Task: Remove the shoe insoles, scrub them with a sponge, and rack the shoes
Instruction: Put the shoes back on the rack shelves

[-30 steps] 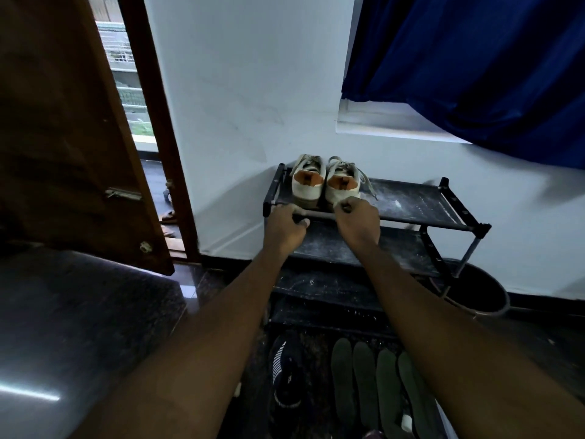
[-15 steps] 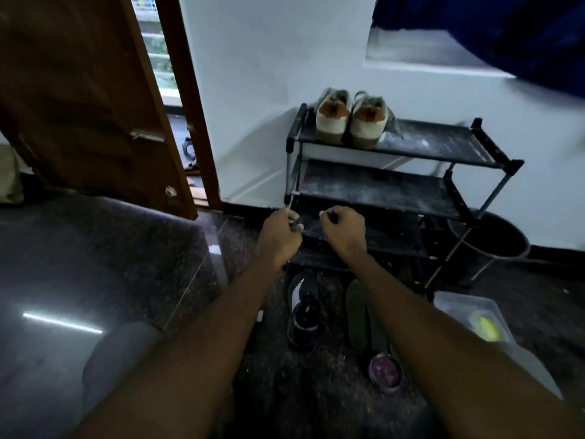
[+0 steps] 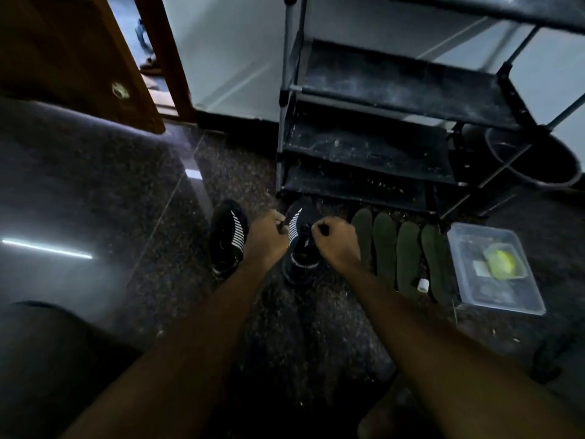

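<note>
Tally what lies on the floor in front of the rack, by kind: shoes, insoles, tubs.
Black shoes: 2
Green insoles: 4
Clear plastic tub: 1
Total: 7

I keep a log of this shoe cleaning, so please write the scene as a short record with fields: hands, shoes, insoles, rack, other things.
Hands: left hand and right hand, fingers curled, on either side of one black shoe; grip unclear.
Other shoe: second black shoe on the floor to its left, untouched.
Insoles: four insoles side by side on the floor, right of the shoes.
Rack: shoe rack against the wall behind.
Other: clear tub holding a yellow-green sponge, right of the insoles; dark bucket beside the rack.
</note>
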